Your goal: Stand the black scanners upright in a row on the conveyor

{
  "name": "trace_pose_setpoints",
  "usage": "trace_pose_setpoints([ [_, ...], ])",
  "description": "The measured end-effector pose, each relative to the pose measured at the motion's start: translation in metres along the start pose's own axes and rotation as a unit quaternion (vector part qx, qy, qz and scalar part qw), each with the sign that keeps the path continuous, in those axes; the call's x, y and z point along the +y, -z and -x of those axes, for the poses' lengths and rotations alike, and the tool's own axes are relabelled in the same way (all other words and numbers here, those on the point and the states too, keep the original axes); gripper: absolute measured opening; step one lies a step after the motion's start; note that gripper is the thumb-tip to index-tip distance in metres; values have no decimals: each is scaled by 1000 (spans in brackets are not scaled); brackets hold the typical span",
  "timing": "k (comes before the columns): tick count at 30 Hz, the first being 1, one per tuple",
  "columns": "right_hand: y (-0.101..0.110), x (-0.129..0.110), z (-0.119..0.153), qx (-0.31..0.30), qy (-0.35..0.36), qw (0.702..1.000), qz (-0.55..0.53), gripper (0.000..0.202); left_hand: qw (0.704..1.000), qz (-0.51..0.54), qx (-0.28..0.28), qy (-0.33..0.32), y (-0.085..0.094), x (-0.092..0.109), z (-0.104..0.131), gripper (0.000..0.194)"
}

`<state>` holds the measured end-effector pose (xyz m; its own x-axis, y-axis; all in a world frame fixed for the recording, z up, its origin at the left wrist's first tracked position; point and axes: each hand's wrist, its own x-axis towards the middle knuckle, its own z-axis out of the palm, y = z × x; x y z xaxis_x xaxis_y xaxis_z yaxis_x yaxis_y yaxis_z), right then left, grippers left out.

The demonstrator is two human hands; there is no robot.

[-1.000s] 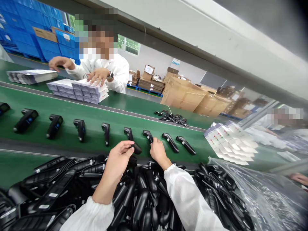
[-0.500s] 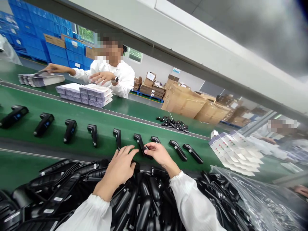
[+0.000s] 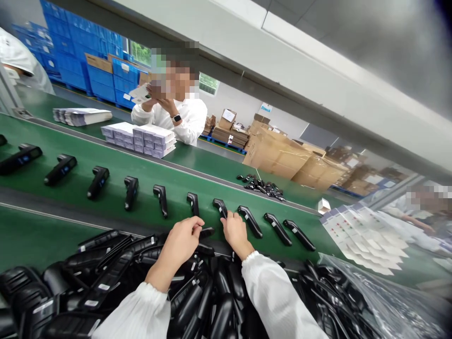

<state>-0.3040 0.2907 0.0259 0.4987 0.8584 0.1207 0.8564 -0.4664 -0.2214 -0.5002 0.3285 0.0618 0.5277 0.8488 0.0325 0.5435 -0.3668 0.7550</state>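
My left hand (image 3: 183,240) has its fingers pinched together beside a slim black piece (image 3: 207,231), which seems to sit at the fingertips; the hold is partly hidden. My right hand (image 3: 236,233) closes round the lower end of a black gun-shaped handheld device (image 3: 219,205) on the green belt (image 3: 116,162). Similar devices lie spaced in a row on both sides, such as one (image 3: 250,221) just right of my hand and another (image 3: 192,203) above my left fingers. Under my wrists is a heap of black plastic parts (image 3: 190,301), some with small white labels.
Stacked white-and-purple boxes (image 3: 153,139) stand across the belt near a co-worker (image 3: 187,115). Small black parts (image 3: 263,186) lie on the far surface. Fanned-out white boxes (image 3: 367,235) are at the right, with a clear plastic bag (image 3: 381,292) closer to me.
The row of devices has shifted left. My right hand has moved from a small black piece to a device, and my left fingers have drawn together. The co-worker has raised a white item.
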Motion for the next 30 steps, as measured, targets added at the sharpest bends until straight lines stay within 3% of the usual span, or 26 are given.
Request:
trace_pose_setpoints([
  [3, 26, -1, 15, 23, 140, 985, -102, 46, 998, 57, 9, 30, 2, -3, -1, 22],
  [6, 51, -11, 34, -62, 336, 917, -205, 47, 993, 112, -4, 40, -3, -4, -2, 23],
  [8, 58, -19, 40, -100, 367, 902, -203, 35, 990, 136, -5, 43, -5, -4, -2, 30],
  [12, 43, -25, 25, -82, 235, 937, -245, 25, 993, 106, 34, 26, 1, 0, 4, 32],
  [15, 19, -25, 4, -81, 125, 948, -281, 30, 998, -36, -25, -54, 4, 3, 15, 22],
  [18, -3, -30, -6, -79, 102, 967, -220, 49, 981, -141, -91, -93, -3, 6, 23, 13],
  [21, -16, -39, -7, -67, 74, 988, -121, 66, 981, -131, -99, -100, -10, 7, 22, 3],
  [26, -16, -42, -13, -61, 18, 997, -40, 43, 988, -90, -83, -97, -6, 7, 15, 10],
  [30, -9, -29, -15, -72, 19, 996, -47, 37, 998, -47, -20, -41, 4, 5, 10, 21],
])
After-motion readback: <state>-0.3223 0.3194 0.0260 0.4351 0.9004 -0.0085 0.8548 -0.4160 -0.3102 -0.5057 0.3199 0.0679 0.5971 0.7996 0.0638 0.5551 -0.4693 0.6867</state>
